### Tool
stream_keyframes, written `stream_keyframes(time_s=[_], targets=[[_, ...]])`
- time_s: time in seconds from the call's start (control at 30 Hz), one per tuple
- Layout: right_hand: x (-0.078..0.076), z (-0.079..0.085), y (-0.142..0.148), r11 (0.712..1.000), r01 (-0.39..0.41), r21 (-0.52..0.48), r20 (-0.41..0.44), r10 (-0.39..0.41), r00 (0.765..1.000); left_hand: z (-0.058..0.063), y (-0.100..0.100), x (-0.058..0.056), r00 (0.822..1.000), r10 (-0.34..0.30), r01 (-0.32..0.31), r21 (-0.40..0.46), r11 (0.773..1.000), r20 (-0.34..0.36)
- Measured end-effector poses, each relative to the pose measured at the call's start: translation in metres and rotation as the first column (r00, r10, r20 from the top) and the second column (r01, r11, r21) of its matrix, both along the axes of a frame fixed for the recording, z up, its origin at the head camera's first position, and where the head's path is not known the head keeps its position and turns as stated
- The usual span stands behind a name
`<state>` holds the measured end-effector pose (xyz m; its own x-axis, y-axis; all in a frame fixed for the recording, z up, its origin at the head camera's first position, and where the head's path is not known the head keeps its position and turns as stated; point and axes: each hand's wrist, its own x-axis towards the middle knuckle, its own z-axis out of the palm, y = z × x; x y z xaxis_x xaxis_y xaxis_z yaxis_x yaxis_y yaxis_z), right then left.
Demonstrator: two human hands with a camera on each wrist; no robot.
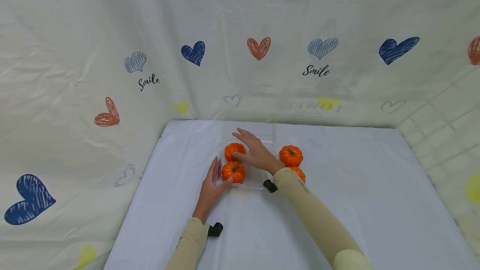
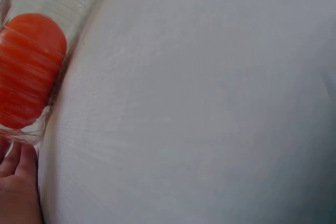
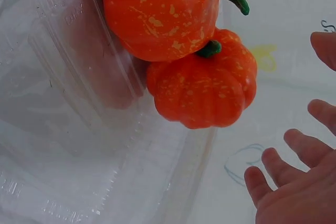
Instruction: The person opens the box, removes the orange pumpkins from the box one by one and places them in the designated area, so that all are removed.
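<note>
Two small orange toy pumpkins with green stems, the far pumpkin (image 1: 231, 150) and the near pumpkin (image 1: 233, 174), sit one behind the other along the left side of a clear plastic clamshell box (image 1: 258, 179). My left hand (image 1: 211, 191) rests against the box's left front corner, fingers straight along the outer wall and thumb by the near pumpkin. In the right wrist view those fingers show through the plastic. Over the box hovers my right hand (image 1: 255, 151), fingers spread, its thumb overlapping the far pumpkin in the head view. It holds nothing.
Right of the box, a third pumpkin (image 1: 291, 156) stands on the white-covered table (image 1: 356, 195). A fourth pumpkin (image 1: 298, 173) is partly hidden behind my right sleeve. The box's raised clear lid (image 1: 249, 128) is at the back, near the heart-printed curtain (image 1: 281, 86).
</note>
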<state>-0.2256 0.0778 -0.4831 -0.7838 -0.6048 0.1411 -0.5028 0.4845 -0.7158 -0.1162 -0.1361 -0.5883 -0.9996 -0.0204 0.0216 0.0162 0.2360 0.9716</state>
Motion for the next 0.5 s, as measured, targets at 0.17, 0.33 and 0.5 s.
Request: stream_keyframes(time_s=[0.17,0.33,0.5], targets=[[-0.005,-0.006,-0.008,0.997,-0.038,0.072,0.029,0.036,0.999,-0.001,-0.002,-0.001,1.0,-0.002,0.002,-0.003,1.0,0.0],[-0.007,-0.007,-0.014,0.988,-0.045,0.148,0.06,0.037,0.998,-0.001,-0.002,-0.001,1.0,-0.008,0.008,-0.003,1.0,-0.001],[-0.006,-0.011,-0.017,0.977,-0.027,0.212,0.059,0.015,0.998,-0.002,-0.003,-0.001,1.0,-0.014,0.014,0.012,1.0,-0.001]])
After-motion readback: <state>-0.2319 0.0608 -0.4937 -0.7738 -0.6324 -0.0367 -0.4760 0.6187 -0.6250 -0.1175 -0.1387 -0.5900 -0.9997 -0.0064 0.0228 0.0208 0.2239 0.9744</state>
